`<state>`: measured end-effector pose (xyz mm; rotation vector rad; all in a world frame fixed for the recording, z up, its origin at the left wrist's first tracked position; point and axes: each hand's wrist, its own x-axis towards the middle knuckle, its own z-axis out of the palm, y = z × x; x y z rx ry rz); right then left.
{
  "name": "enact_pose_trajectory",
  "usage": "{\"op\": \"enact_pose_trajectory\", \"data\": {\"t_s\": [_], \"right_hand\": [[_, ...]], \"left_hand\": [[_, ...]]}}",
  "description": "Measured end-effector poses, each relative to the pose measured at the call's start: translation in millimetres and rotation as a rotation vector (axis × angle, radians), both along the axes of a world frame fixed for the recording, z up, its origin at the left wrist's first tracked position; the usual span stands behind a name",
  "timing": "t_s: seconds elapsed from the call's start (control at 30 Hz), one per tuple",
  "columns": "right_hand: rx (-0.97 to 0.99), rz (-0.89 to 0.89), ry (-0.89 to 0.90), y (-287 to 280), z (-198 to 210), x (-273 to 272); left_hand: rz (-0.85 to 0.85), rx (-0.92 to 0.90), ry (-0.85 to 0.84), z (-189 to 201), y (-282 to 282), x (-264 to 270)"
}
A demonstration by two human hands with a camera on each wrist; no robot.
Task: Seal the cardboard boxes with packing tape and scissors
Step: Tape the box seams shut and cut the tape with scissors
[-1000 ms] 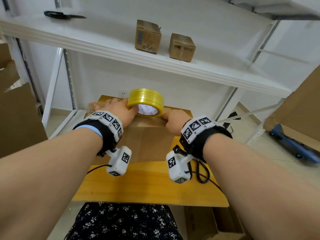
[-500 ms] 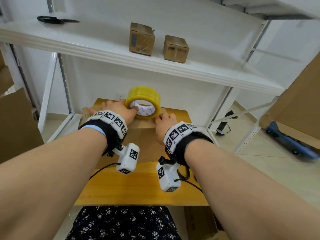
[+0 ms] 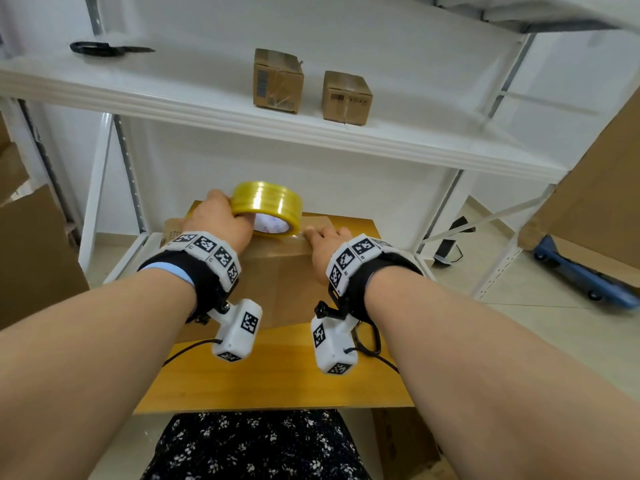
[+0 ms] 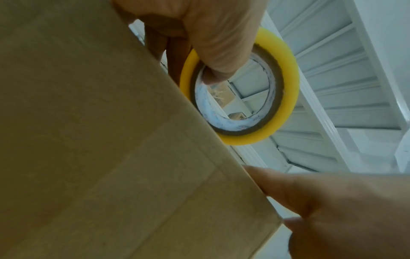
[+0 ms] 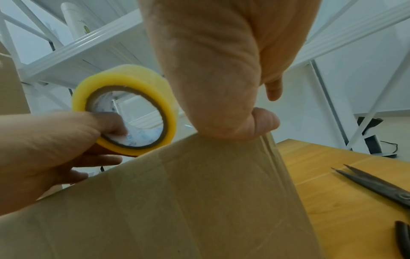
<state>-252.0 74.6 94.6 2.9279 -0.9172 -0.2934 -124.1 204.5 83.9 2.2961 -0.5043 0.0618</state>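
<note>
A brown cardboard box (image 3: 280, 282) stands on the wooden table (image 3: 277, 375), flaps closed. My left hand (image 3: 218, 223) grips the yellow tape roll (image 3: 266, 206) above the box's far top edge, thumb inside the core (image 4: 210, 77), fingers round the outside. A short clear strip runs from the roll to my right hand (image 3: 325, 240), which presses flat on the box top near its right end; the thumb (image 5: 210, 98) bears on the near top edge. Dark scissors (image 5: 377, 187) lie on the table right of the box.
A white shelf (image 3: 242, 109) above the table carries two small taped boxes (image 3: 277, 81) (image 3: 346, 97) and a second pair of black scissors (image 3: 107, 48). Large cardboard sheets stand at left (image 3: 34, 265) and right (image 3: 595, 202). A blue trolley (image 3: 581, 275) sits on the floor at right.
My left hand has shifted from lying beside the roll to gripping it and raising it off the box top. My right hand has slid left along the box top.
</note>
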Motion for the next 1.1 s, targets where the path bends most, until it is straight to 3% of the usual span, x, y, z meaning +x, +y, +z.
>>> {"op": "enact_pose_trajectory", "data": {"t_s": [0.1, 0.3, 0.4, 0.57, 0.8, 0.87, 1.1], "right_hand": [[-0.033, 0.012, 0.003, 2.3, -1.0, 2.1], [0.072, 0.032, -0.005, -6.9, 21.3, 0.5], [0.012, 0.027, 0.056, 1.3, 11.4, 7.0], [0.042, 0.027, -0.094, 13.8, -9.5, 19.9], [0.029, 0.031, 0.093, 7.5, 14.8, 27.0], [0.077, 0.057, 0.04, 6.3, 21.0, 26.5], [-0.055, 0.068, 0.156, 17.2, 3.5, 33.1]], "left_hand": [[0.031, -0.048, 0.009, -5.0, 10.8, 8.6], [-0.038, 0.136, -0.03, -3.1, 6.1, 17.4], [-0.027, 0.154, -0.034, -5.6, 5.7, 18.6], [-0.046, 0.163, -0.046, -7.8, 6.1, 19.6], [-0.06, 0.189, -0.081, -12.5, 0.5, 24.7], [-0.049, 0.175, -0.095, -13.3, 3.0, 25.2], [-0.066, 0.184, -0.074, -12.6, 1.2, 21.5]]}}
